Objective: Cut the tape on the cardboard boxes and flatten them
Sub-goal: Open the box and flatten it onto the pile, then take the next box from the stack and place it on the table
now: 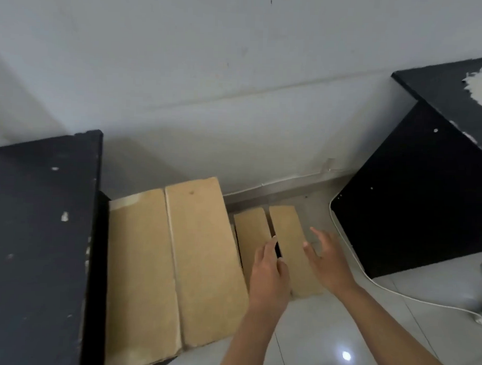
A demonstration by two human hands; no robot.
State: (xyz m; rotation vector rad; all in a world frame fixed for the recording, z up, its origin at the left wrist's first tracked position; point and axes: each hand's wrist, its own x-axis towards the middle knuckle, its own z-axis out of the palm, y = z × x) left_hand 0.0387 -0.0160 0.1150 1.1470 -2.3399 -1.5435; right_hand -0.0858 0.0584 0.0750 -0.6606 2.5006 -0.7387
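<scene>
A: Where are the boxes?

B: The large cardboard box (174,273) lies at lower centre, its left edge against the black cabinet (38,243). The small cardboard box (276,246) sits just right of it, its flaps parted by a dark gap.

A: And the hands?

B: The left hand (269,270) is over that gap, fingers straight, holding nothing. The right hand (327,256) is spread above the box's right edge.

A: Room around it?

B: Bare tile floor (325,330) at lower right; a white cable (367,279) runs near the black board (414,194).
</scene>
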